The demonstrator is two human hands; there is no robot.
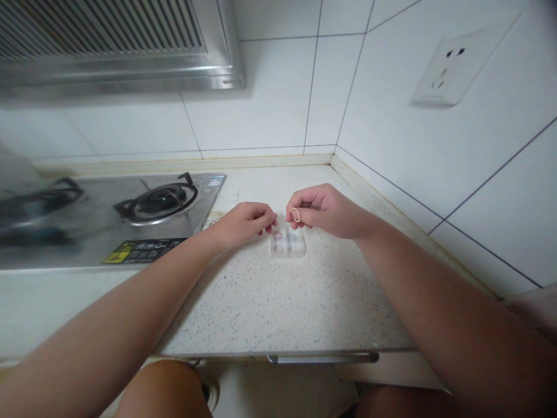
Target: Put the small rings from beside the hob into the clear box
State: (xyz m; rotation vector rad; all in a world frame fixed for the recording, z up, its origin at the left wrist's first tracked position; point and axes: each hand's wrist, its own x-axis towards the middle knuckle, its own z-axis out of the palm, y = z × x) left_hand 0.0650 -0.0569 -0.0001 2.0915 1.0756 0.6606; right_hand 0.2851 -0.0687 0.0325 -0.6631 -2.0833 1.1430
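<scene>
Speckled pale stone makes up the surface (278, 302) in front of me, set into a corner of white wall tiles. Far left on it sits a steel gas hob (108, 220) with a black burner ring (159, 201), and a metal extractor hood (117, 46) hangs above. On the right wall is a white power socket (452, 67).

My left hand (241, 223) hovers low over the surface near its middle, fingers curled, thumb and fingertips pinched nearly closed; whether that grip holds anything, I cannot tell. Just beneath and to its right lies a small clear plastic box (288, 244), flat on the surface, its long axis running away from me toward the back wall.

My right hand (324, 210) is just above the box's far end, its grip narrow, thumb and forefinger pinching a small tan rubber band (295, 215). The band forms an upright oval loop, long axis roughly vertical, its open face turned toward me.
</scene>
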